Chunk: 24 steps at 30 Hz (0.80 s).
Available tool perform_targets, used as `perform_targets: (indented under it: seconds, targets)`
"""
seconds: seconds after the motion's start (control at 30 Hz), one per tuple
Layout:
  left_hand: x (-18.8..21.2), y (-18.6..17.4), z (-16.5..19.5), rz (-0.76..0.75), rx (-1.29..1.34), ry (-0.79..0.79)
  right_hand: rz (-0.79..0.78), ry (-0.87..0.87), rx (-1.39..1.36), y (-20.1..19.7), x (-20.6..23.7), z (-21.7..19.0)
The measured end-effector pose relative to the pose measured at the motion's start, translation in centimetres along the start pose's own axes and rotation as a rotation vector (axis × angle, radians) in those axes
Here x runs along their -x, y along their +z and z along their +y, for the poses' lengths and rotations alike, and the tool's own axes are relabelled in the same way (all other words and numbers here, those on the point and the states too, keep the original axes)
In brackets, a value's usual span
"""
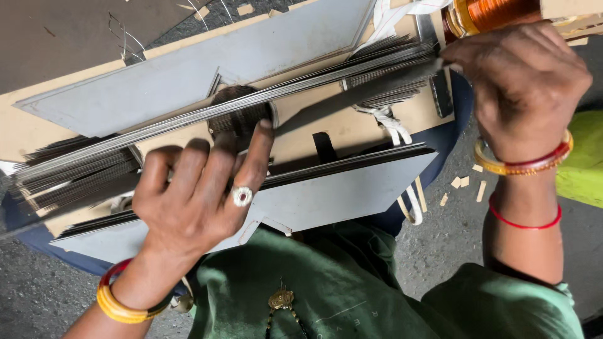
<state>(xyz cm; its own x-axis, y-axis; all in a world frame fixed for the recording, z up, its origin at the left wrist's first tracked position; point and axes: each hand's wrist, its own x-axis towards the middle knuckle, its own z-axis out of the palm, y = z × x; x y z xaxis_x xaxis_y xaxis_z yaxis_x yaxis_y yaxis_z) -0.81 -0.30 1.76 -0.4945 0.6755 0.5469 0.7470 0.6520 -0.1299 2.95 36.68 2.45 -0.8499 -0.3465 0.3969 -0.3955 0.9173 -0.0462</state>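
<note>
Pressing down on a long bundle of thin grey steel strips [264,100], the left hand [195,194] lies with fingers spread flat across the stack near its middle; a ring shows on one finger. The right hand [521,81] is closed around the bundle's far end, knuckles up, pinching the strips together just below a spool of copper-coloured wire [496,14]. Judgement: one hand flattens while the other clamps, so the loose strips stay aligned edge to edge.

The bundle runs diagonally over a tan cardboard sheet [301,125], between two flat grey metal plates with angled ends [207,63] [339,194]. More strip ends fan out at lower left [69,179]. White cloth tape [392,125] loops under the stack near the right hand, touching the strips. Small tan offcuts [461,183] lie on the grey concrete floor [440,251]. Green clothing fills the lower frame.
</note>
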Motion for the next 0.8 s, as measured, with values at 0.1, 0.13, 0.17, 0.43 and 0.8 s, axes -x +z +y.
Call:
perform_targets:
  seconds: [0.1,0.13,0.17,0.43,0.8]
  targets:
    - [-1.1,0.9,-0.5,0.022,-0.043,-0.022,0.072,-0.003,0.036,1.9,0.4,1.7]
    - [-1.2,1.0,-0.6,0.016,-0.039,-0.025,0.086,-0.004,0.042,2.2,0.7,2.0]
    - [-1.2,1.1,-0.8,0.01,-0.035,-0.027,0.096,0.0,0.044,2.5,1.0,2.2]
    - [-0.5,1.8,-0.5,-0.01,0.175,-0.095,0.12,0.0,0.041,3.2,1.7,2.2]
    - [0.2,2.5,0.7,0.029,0.071,-0.094,0.136,0.003,0.031,3.8,1.9,2.3]
